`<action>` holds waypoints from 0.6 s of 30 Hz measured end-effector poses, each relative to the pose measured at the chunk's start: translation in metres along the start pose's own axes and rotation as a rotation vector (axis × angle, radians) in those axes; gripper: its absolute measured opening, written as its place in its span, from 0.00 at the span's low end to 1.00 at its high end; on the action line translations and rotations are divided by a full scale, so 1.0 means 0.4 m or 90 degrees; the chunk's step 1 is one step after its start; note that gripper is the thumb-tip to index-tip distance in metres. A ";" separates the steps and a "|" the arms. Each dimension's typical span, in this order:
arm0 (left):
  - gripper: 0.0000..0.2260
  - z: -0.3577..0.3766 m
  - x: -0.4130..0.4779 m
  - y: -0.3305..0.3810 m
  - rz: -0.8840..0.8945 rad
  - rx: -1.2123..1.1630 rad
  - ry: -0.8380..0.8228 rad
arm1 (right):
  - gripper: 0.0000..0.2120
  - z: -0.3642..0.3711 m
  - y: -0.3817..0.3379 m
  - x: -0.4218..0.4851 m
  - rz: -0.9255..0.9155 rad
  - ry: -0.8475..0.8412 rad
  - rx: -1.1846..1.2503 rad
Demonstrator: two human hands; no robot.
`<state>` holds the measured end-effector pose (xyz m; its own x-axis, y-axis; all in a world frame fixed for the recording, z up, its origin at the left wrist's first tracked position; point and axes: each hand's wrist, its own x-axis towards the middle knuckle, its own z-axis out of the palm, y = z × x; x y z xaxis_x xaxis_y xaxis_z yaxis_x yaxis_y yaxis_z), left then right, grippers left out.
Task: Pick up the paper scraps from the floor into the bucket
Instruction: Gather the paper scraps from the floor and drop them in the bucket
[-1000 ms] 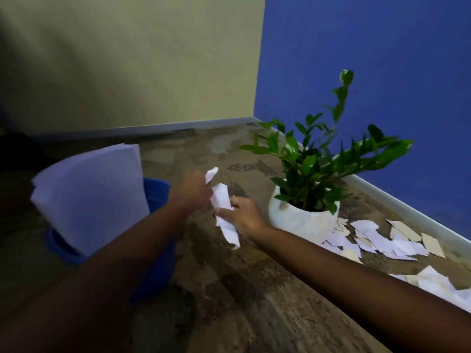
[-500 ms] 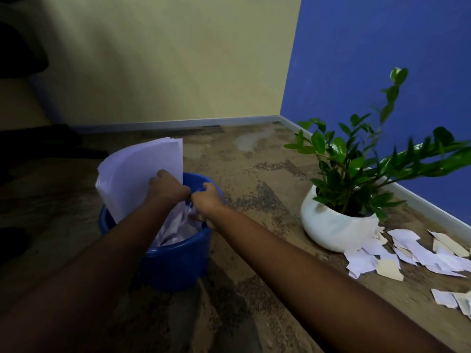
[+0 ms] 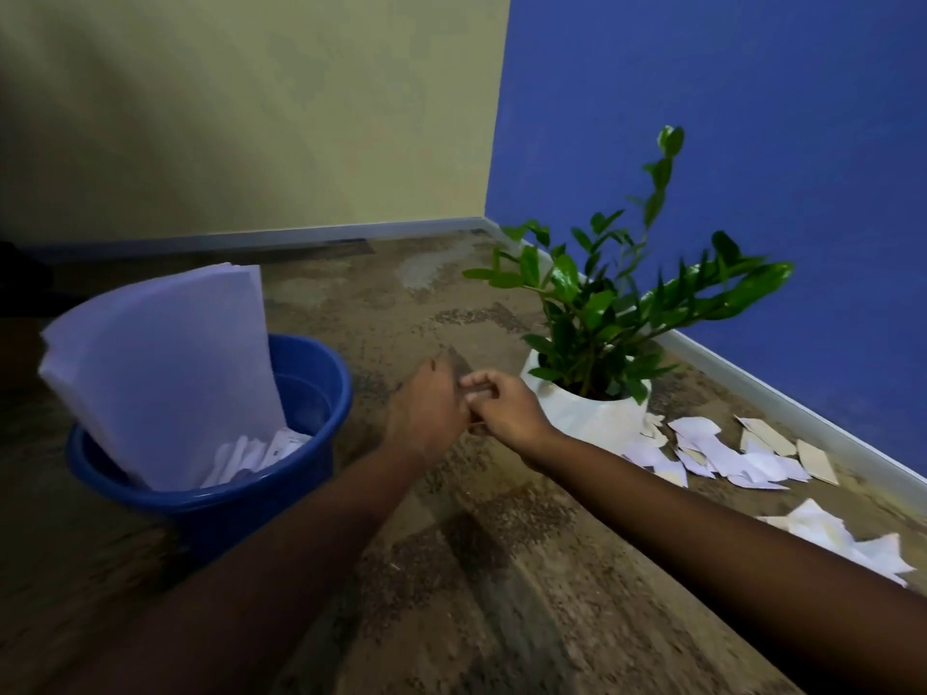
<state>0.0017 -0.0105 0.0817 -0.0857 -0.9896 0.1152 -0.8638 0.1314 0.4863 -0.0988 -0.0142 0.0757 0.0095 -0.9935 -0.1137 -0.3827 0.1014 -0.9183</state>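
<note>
Mottled brown floor (image 3: 476, 594) fills the near view, and two bare forearms reach out over it from the near edge. Both hands meet above the middle of the floor, touching each other. The left hand (image 3: 426, 413) shows only its back, so I cannot tell whether its fingers are curled or holding anything. The right hand (image 3: 506, 408) has its fingers (image 3: 476, 383) curled in against the left hand, and no paper shows between them. Just left of the hands stands a blue bucket (image 3: 225, 509), which holds a tall stack of white sheets (image 3: 160, 373) leaning against its left wall and a few scraps in the bucket (image 3: 251, 453) at its bottom. By the floor's right edge lies a near pile of scraps (image 3: 842, 539). Farther along that edge a second pile of scraps (image 3: 727, 453) spreads out just beside a white pot (image 3: 577, 418), some of them touching its base. A green plant (image 3: 602, 303) grows from the pot. Behind it all, a yellow wall (image 3: 251, 117) and a blue wall (image 3: 727, 143) meet at the floor's far corner.
</note>
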 end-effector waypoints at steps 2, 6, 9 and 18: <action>0.20 0.053 -0.010 0.043 0.012 0.032 -0.037 | 0.09 -0.058 0.058 -0.015 -0.005 0.022 -0.063; 0.22 0.170 -0.042 0.122 0.018 0.025 -0.106 | 0.11 -0.165 0.163 -0.060 0.003 0.074 -0.169; 0.20 0.262 -0.075 0.178 0.023 0.006 -0.146 | 0.11 -0.239 0.247 -0.102 0.030 0.094 -0.221; 0.24 0.484 -0.165 0.329 0.118 0.008 -0.282 | 0.11 -0.443 0.523 -0.246 0.165 0.175 -0.347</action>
<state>-0.2027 0.0607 -0.0297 -0.4388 -0.8798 -0.1825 -0.8203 0.3094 0.4810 -0.3434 0.0956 -0.0380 -0.3548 -0.9247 -0.1381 -0.7536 0.3703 -0.5431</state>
